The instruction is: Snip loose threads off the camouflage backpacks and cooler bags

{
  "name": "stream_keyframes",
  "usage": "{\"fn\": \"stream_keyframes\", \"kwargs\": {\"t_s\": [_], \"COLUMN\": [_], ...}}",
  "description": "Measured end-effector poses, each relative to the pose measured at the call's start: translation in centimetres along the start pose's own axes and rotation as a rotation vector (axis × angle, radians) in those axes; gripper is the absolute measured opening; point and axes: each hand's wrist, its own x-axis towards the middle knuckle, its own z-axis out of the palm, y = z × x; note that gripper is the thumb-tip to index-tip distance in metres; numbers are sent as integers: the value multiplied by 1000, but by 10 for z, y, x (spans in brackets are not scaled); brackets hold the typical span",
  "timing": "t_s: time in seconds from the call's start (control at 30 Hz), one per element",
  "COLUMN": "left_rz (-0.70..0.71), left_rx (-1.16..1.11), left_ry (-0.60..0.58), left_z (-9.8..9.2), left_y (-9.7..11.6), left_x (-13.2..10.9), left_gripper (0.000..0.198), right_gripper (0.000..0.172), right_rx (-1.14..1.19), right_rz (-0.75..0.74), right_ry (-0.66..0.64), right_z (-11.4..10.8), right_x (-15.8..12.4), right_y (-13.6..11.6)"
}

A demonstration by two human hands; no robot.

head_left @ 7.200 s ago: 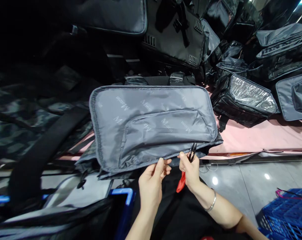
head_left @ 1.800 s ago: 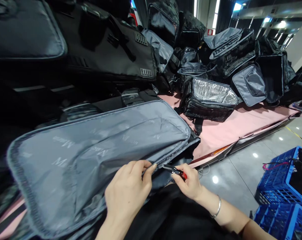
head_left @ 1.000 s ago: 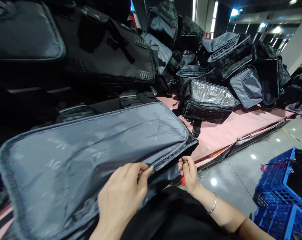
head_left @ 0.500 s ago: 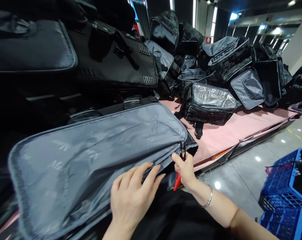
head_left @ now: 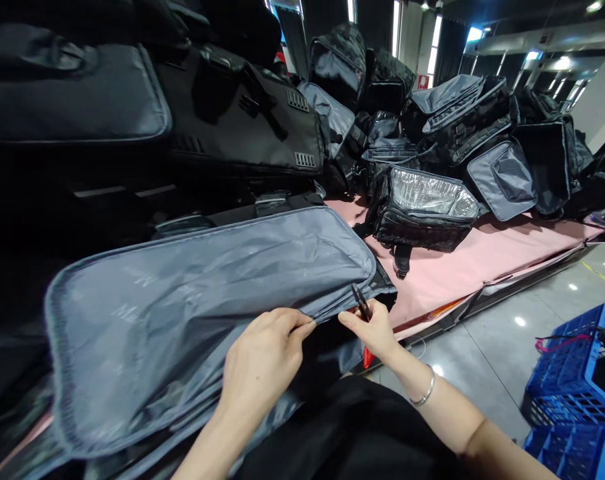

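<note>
A large black bag lies in front of me with its grey fabric lining side (head_left: pixel 207 293) facing up. My left hand (head_left: pixel 265 357) pinches the near edge of that grey fabric between thumb and fingers. Just to its right, my right hand (head_left: pixel 375 327) is closed around small dark thread snips (head_left: pixel 361 303), their tips pointing up beside the bag's corner. Something red (head_left: pixel 367 358) shows beneath this hand; what it is I cannot make out. A silver bangle (head_left: pixel 425 388) circles the right wrist.
A pink-covered table (head_left: pixel 442 280) runs to the right. On it, an open bag with silver lining (head_left: pixel 427 197) stands before a heap of black and grey bags (head_left: pixel 502 177). More black bags (head_left: pixel 247 120) are stacked at left. Blue plastic crates (head_left: pixel 557 360) stand on the floor at right.
My left hand's spread fingers have closed onto the fabric edge. In my right hand the snips have tilted leftward, and less of the red thing shows. The view has shifted slightly.
</note>
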Motion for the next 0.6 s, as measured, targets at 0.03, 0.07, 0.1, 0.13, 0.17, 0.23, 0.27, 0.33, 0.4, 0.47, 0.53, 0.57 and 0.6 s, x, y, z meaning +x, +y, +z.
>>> {"fn": "stream_keyframes", "kwargs": {"t_s": [0.03,0.07,0.1,0.13,0.17,0.23,0.27,0.33,0.4,0.47,0.53,0.57,0.6], "left_rz": [-23,-36,-43,-46,-47,-30,-10,54,146,249,353,397,434], "left_rx": [-6,-8,-7,-4,0,4,6,8,10,31,94,143,199], "left_ry": [-42,-71,-86,-88,-82,-60,-44,9,94,190,250,265,281], "left_z": [-2,-4,-5,-5,-4,-2,0,4,9,13,16,17,18], "left_y": [0,-1,-1,-1,-2,-4,-5,-8,-12,-15,-20,-23,-27], "left_x": [2,3,4,5,5,4,4,1,-4,-10,-18,-22,-26], "left_gripper": [28,29,30,31,32,31,31,30,29,25,20,18,17], "right_gripper": [39,39,40,40,42,44,44,44,44,43,42,42,41], "right_rx": [-4,-1,-7,-16,-27,-50,-60,-73,-74,-61,-36,-19,3], "right_rz": [0,12,22,29,32,29,25,17,9,5,7,11,21], "right_ry": [17,43,85,121,144,163,163,164,156,128,84,58,33], "right_z": [1,3,5,8,10,14,15,16,14,10,6,4,2], "right_x": [0,0,0,1,1,1,1,1,1,2,2,2,2], "right_y": [0,1,1,0,0,-2,-3,-3,-2,3,10,15,20]}}
